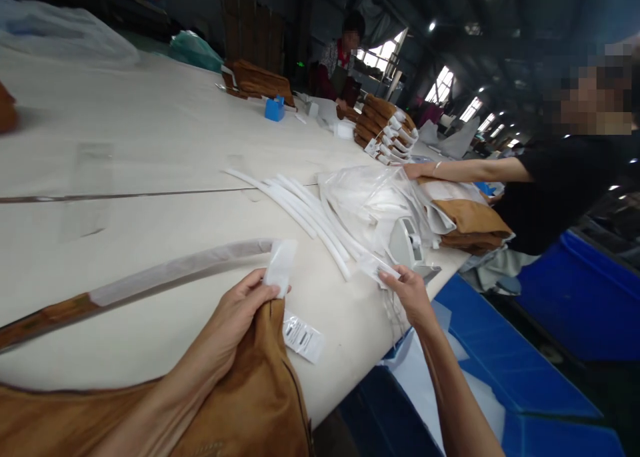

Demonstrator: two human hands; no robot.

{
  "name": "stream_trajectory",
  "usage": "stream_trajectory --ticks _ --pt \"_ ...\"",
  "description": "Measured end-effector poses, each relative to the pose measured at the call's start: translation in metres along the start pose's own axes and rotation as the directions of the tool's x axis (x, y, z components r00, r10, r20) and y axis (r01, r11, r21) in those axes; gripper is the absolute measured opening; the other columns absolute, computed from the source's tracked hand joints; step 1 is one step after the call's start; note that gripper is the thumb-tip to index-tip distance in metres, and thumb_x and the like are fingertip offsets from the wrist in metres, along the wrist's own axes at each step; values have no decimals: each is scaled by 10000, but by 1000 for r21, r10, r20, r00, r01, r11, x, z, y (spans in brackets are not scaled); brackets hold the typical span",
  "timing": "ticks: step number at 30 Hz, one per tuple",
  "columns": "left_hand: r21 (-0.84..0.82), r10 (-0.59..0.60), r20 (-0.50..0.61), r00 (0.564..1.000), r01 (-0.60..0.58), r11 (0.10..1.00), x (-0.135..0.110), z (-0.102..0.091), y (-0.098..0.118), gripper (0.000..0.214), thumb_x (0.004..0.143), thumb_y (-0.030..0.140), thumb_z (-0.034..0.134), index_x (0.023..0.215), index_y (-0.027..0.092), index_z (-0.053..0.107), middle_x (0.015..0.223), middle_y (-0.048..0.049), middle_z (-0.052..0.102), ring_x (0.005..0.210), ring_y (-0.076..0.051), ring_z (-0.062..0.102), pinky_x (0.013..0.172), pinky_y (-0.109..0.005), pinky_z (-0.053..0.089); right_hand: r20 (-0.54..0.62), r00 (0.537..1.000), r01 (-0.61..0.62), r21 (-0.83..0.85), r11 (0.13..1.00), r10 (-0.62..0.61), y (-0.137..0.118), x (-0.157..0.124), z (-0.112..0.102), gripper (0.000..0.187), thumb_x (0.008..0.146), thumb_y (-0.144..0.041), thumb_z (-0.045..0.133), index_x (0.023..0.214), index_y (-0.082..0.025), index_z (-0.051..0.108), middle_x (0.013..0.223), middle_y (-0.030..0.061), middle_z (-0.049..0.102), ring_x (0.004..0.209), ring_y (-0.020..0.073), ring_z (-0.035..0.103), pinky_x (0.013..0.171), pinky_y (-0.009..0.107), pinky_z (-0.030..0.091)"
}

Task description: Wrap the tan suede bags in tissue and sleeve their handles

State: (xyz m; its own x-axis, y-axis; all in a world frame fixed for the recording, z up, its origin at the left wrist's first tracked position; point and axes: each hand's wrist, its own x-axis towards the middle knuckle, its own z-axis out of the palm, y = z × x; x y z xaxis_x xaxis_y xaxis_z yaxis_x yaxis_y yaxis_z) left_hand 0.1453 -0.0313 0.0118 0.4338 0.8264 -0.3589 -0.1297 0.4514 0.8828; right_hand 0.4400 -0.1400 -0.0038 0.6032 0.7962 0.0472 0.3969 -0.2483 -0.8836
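A brown suede-like bag point(250, 377) lies at the near left table edge, its long strap point(165, 270) partly wrapped in white sheeting. My left hand point(245, 310) is closed on the bag's top corner, with a white wrapping sheet point(281, 263) pinched under the thumb. Beside that corner lies a printed tag in a clear sleeve point(303, 337). To the right, my right hand point(407, 290) pinches a small white translucent sheet point(377, 267) between thumb and fingers. Just beyond it stands a white tape-dispenser-like device point(405, 243).
Several white foam tubes point(300, 207) lie mid-table near a clear plastic bag point(365, 190). Stacked brown bags point(385, 127) stand behind. A co-worker in a black top point(565, 190) reaches over more bags point(470, 220) at right. A blue bin point(580, 297) stands below.
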Motion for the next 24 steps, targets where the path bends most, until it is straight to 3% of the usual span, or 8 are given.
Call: stream_trajectory --ticks 6,11,18,21,23,24 --pt "18 15 7 1000 -15 1000 2 -2 -2 520 623 434 803 1070 202 672 907 -26 743 834 -225 659 770 -270 470 31 997 -78 415 906 72 -31 -13 2 397 654 -504 818 666 -167 608 572 -9 600 526 102 491 533 234 376" --pt "-16 -23 8 1000 23 1000 1 -1 -1 517 600 407 807 1053 200 667 872 -15 733 796 -207 643 714 -250 470 73 992 -121 478 870 99 -50 -21 5 408 630 -502 838 649 -161 615 573 10 634 503 114 563 490 219 383" --pt "-25 61 12 998 -60 998 -1 -2 -8 348 668 364 715 954 175 656 800 -8 679 759 -189 601 700 -252 438 133 981 -178 364 914 138 -46 -25 13 456 618 -566 823 685 -164 616 552 7 620 488 122 552 490 228 396" --pt "-20 90 2 996 -90 996 -2 -4 -11 272 682 341 657 892 168 641 769 -7 643 719 -181 574 670 -257 415 223 961 -212 228 950 162 -22 -22 20 483 669 -634 754 697 -176 605 562 8 609 517 141 548 512 250 407" --pt "-15 129 -19 991 -130 991 -1 -5 -13 242 679 315 628 869 166 634 755 -4 621 703 -169 549 658 -253 400 289 947 -173 81 982 143 2 -11 24 511 740 -689 646 775 -179 639 590 29 631 544 175 569 541 286 432" --pt "-17 141 -31 990 -141 990 -1 -6 -14 226 677 301 611 858 166 629 748 -2 615 694 -164 538 651 -251 393 257 958 -123 -21 992 125 14 -4 24 544 744 -721 600 795 -182 650 607 46 643 561 204 587 564 319 455"
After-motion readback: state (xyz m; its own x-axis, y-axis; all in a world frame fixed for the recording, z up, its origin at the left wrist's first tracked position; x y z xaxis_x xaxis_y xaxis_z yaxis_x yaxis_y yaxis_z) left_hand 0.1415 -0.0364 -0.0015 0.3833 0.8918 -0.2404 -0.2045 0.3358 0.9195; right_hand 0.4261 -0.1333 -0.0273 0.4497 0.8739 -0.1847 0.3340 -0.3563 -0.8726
